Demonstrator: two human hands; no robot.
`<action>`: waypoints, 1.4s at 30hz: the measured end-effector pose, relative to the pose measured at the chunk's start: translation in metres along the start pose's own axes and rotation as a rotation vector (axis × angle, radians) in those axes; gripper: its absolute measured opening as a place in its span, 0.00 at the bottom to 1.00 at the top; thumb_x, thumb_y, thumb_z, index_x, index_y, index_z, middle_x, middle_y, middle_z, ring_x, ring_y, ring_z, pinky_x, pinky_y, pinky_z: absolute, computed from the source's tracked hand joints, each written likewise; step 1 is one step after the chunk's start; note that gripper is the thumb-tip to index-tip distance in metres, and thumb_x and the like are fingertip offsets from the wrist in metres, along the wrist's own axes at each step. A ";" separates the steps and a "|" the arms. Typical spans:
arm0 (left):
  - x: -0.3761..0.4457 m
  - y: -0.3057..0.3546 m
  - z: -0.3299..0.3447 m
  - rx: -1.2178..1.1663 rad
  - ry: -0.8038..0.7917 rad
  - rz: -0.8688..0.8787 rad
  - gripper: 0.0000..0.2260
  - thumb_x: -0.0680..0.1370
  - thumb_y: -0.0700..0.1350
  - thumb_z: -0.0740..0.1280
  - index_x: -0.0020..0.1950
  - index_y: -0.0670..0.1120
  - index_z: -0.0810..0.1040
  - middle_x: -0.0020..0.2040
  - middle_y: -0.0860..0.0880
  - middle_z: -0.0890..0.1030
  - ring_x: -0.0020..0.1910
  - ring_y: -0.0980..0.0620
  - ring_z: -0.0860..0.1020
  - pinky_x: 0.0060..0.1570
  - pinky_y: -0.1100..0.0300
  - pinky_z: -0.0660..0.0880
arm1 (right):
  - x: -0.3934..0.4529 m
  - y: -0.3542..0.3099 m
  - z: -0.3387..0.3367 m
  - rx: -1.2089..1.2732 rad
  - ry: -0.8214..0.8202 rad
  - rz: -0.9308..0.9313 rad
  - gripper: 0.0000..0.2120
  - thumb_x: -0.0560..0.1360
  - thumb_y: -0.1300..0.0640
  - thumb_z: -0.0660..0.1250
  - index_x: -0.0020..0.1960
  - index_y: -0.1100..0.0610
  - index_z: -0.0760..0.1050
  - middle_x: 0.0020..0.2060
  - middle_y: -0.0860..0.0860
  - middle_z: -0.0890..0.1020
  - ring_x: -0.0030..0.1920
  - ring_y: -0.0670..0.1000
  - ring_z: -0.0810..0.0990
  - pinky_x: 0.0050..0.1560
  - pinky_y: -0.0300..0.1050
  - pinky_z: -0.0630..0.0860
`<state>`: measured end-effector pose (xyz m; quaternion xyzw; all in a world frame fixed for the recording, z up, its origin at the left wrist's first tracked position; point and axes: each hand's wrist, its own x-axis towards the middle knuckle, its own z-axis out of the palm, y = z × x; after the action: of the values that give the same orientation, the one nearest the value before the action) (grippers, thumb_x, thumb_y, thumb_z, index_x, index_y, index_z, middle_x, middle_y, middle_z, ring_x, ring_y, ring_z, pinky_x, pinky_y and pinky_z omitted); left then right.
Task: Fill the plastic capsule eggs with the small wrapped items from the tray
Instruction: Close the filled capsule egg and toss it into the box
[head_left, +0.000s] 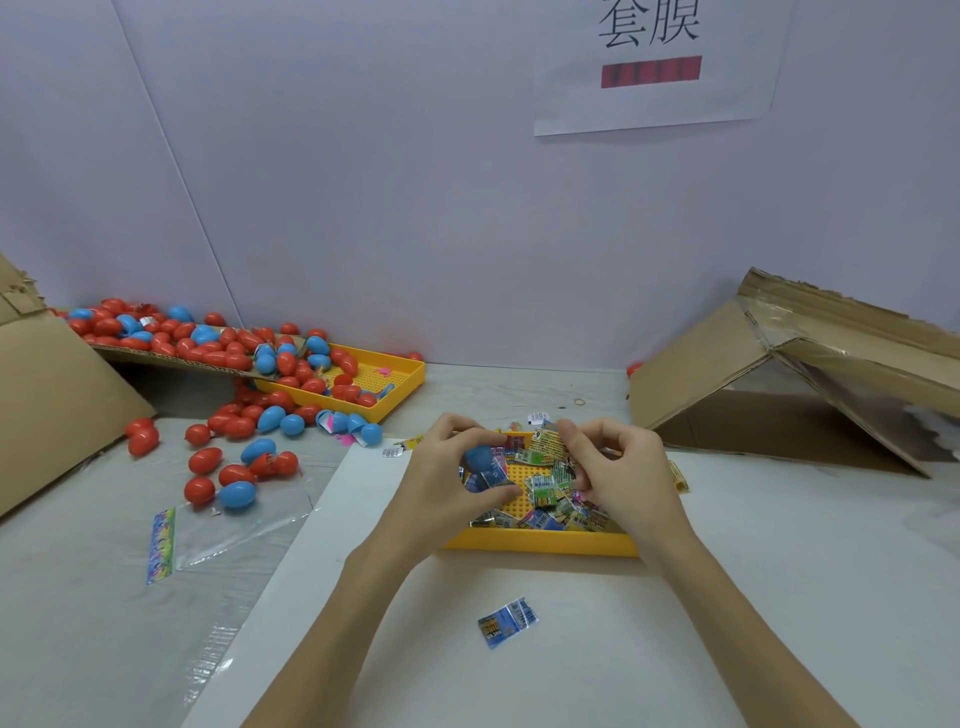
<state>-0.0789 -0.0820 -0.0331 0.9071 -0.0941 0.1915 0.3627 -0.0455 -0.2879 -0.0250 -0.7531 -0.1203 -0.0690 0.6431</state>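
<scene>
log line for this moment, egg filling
left hand grips blue egg | right hand pinches wrapped packet | both over yellow tray | stray packet on white board

Eggs (236, 457) crowd the left, a cardboard box (779, 384) blocks far right; near white board (571, 649) lies open except one packet (507, 621).
</scene>
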 end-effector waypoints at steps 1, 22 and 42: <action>0.000 0.001 -0.001 -0.011 -0.001 -0.006 0.25 0.67 0.60 0.76 0.61 0.53 0.81 0.57 0.56 0.72 0.57 0.59 0.74 0.51 0.72 0.75 | 0.000 0.000 0.000 -0.002 0.001 0.006 0.18 0.76 0.40 0.70 0.42 0.56 0.81 0.27 0.56 0.79 0.29 0.50 0.77 0.36 0.55 0.82; -0.002 0.023 0.004 -0.287 0.216 0.294 0.05 0.74 0.39 0.77 0.49 0.45 0.87 0.55 0.48 0.80 0.57 0.48 0.80 0.53 0.61 0.79 | 0.002 -0.012 -0.008 0.425 -0.401 0.449 0.21 0.79 0.43 0.68 0.57 0.61 0.84 0.45 0.58 0.86 0.37 0.50 0.84 0.29 0.37 0.76; -0.004 0.025 0.003 -0.664 -0.068 -0.124 0.16 0.77 0.43 0.75 0.63 0.56 0.82 0.57 0.55 0.84 0.57 0.53 0.83 0.55 0.62 0.80 | -0.002 -0.007 -0.004 0.187 0.011 0.174 0.07 0.74 0.49 0.76 0.45 0.53 0.87 0.38 0.51 0.88 0.42 0.51 0.87 0.41 0.43 0.85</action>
<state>-0.0897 -0.1015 -0.0214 0.7493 -0.1082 0.0979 0.6460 -0.0487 -0.2914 -0.0181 -0.6972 -0.0568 -0.0055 0.7146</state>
